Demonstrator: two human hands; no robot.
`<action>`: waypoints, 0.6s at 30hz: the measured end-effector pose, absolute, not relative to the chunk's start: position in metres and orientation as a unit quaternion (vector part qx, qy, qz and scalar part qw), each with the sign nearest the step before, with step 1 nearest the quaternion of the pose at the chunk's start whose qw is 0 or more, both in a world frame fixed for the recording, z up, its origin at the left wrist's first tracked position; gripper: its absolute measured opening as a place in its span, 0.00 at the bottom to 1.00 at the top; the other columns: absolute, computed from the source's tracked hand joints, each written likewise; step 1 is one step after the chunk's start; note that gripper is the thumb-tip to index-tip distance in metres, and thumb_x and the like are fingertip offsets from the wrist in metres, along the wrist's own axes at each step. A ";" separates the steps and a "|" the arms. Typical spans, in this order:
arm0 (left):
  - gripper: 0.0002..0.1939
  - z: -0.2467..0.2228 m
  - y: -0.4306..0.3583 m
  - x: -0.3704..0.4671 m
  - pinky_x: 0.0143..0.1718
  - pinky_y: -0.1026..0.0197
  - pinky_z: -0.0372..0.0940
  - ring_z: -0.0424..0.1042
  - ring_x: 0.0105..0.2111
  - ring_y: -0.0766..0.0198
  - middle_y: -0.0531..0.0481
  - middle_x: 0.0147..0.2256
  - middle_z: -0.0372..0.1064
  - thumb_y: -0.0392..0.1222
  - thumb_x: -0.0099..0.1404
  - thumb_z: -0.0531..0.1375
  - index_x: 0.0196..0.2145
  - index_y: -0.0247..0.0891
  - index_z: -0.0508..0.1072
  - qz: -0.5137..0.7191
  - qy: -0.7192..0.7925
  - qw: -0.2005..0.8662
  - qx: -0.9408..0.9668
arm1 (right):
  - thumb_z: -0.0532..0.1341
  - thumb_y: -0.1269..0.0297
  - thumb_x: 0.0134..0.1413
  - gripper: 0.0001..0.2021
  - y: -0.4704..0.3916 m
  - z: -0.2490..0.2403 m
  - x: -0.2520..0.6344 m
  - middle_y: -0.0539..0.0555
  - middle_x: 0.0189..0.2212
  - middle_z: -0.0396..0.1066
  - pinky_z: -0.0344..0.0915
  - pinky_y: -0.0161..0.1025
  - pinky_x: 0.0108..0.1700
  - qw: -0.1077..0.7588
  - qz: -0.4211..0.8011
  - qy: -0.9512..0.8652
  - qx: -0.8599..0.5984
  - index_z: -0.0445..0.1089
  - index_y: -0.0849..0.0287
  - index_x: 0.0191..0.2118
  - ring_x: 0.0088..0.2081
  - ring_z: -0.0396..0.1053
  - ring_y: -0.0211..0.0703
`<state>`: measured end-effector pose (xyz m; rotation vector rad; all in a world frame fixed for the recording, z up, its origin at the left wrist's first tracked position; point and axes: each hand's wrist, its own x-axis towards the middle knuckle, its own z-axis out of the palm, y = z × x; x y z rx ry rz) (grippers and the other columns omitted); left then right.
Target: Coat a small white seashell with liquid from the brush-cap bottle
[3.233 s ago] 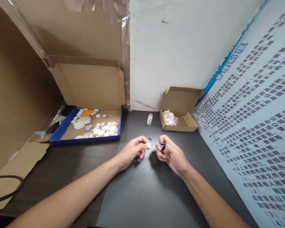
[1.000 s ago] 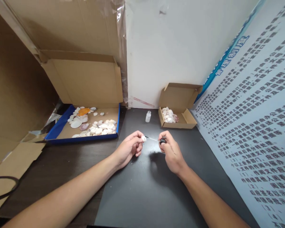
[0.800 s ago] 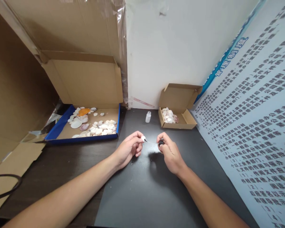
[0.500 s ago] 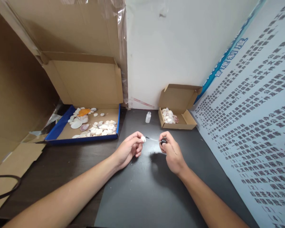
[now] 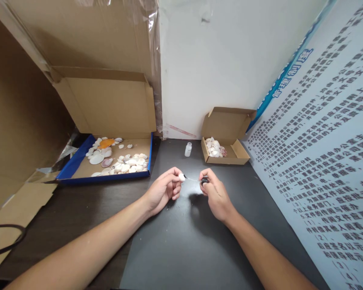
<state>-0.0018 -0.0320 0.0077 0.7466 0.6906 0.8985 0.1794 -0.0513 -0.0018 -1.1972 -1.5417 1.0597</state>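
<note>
A small white seashell (image 5: 182, 177) is pinched between the thumb and fingertips of my left hand (image 5: 165, 189). My right hand (image 5: 216, 195) grips the black cap of a brush applicator (image 5: 204, 181), whose thin stem points left. Its dark tip meets the shell's right edge, or lies just in front of it; I cannot tell which. Beyond both hands, a small uncapped bottle (image 5: 188, 150) with whitish contents stands upright on the dark mat (image 5: 169, 257).
At the left, a blue-edged cardboard box (image 5: 109, 177) with its lid raised holds many shells (image 5: 130, 164) and an orange one (image 5: 106, 143). A smaller open carton (image 5: 226, 160) with shells stands back right. A printed poster (image 5: 329, 161) borders the right side.
My right hand has moved a little left, bringing the brush tip to the shell. My left hand has stayed nearly still with its hold on the shell.
</note>
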 end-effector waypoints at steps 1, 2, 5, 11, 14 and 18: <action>0.05 0.008 -0.032 -0.002 0.18 0.69 0.50 0.53 0.18 0.73 0.58 0.21 0.53 0.36 0.57 0.58 0.30 0.39 0.62 0.415 0.320 0.779 0.345 | 0.48 0.70 0.51 0.05 -0.052 -0.001 0.180 0.42 0.18 0.47 0.44 0.34 0.24 0.435 0.428 -0.628 -0.483 0.57 0.55 0.34 0.20 0.46 0.36; 0.04 0.007 -0.032 -0.002 0.18 0.69 0.50 0.53 0.18 0.73 0.58 0.21 0.53 0.36 0.57 0.57 0.30 0.39 0.62 0.415 0.320 0.778 0.346 | 0.48 0.70 0.51 0.05 -0.052 0.000 0.180 0.42 0.18 0.47 0.44 0.34 0.24 0.431 0.427 -0.632 -0.483 0.58 0.55 0.34 0.20 0.45 0.36; 0.04 0.006 -0.032 -0.002 0.18 0.69 0.49 0.53 0.18 0.72 0.58 0.21 0.53 0.36 0.58 0.57 0.30 0.39 0.62 0.418 0.316 0.776 0.352 | 0.48 0.70 0.50 0.05 -0.052 0.001 0.180 0.42 0.18 0.47 0.45 0.34 0.24 0.448 0.419 -0.629 -0.478 0.58 0.56 0.33 0.21 0.46 0.36; 0.04 0.005 -0.031 -0.003 0.18 0.68 0.50 0.53 0.19 0.73 0.58 0.22 0.54 0.35 0.59 0.57 0.30 0.39 0.63 0.418 0.312 0.776 0.354 | 0.48 0.70 0.53 0.05 -0.052 0.000 0.180 0.42 0.19 0.48 0.46 0.34 0.25 0.449 0.412 -0.629 -0.483 0.58 0.56 0.35 0.21 0.47 0.36; 0.03 0.005 -0.031 -0.003 0.18 0.68 0.50 0.53 0.18 0.73 0.58 0.21 0.53 0.35 0.59 0.56 0.30 0.38 0.62 0.417 0.317 0.775 0.354 | 0.48 0.71 0.52 0.05 -0.053 0.000 0.180 0.42 0.17 0.47 0.45 0.34 0.24 0.412 0.399 -0.650 -0.498 0.58 0.56 0.33 0.20 0.46 0.36; 0.02 0.005 -0.032 -0.002 0.18 0.69 0.50 0.53 0.18 0.73 0.58 0.20 0.53 0.35 0.60 0.55 0.30 0.38 0.63 0.415 0.321 0.774 0.354 | 0.47 0.70 0.52 0.05 -0.053 0.001 0.180 0.43 0.19 0.50 0.47 0.34 0.25 0.448 0.414 -0.638 -0.470 0.57 0.56 0.34 0.22 0.48 0.36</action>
